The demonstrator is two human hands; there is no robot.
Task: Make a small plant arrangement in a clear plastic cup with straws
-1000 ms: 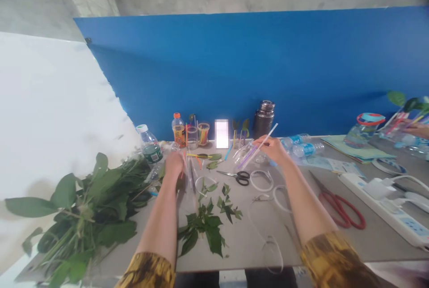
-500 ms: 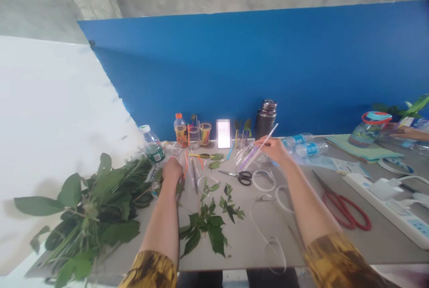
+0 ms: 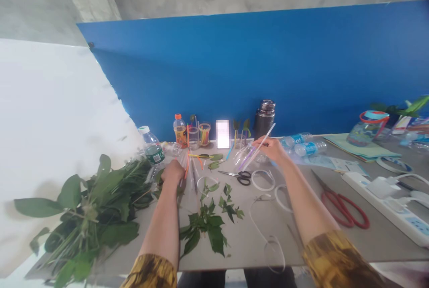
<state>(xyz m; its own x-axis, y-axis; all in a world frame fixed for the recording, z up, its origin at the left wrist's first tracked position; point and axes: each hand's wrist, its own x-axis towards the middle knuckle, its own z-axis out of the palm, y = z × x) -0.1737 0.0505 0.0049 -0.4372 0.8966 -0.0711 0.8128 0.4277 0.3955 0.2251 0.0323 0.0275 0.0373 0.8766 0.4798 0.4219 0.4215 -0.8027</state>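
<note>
My right hand (image 3: 272,148) is closed, pinching a long white straw (image 3: 263,140) that slants up to the right. A purple straw (image 3: 247,157) and a clear plastic piece (image 3: 239,156) lie just left of its fingertips. My left hand (image 3: 172,171) rests on the table's left side with its fingers curled down. What it holds, if anything, is hidden. Beside it are an orange straw (image 3: 187,171) and several clear straws (image 3: 192,169). Small black-handled scissors (image 3: 244,177) lie between the hands. Cut leafy sprigs (image 3: 209,227) lie nearer to me.
A heap of leafy branches (image 3: 100,207) covers the left side. Bottles, cups of straws and a dark thermos (image 3: 264,120) stand along the blue board. White tubing coils (image 3: 263,180), red-handled scissors (image 3: 345,209) and a power strip (image 3: 389,207) lie on the right.
My left hand has shifted very slightly among the straws. My right hand still holds the white straw in nearly the same place. Another person's hand at the far right has left the view.
</note>
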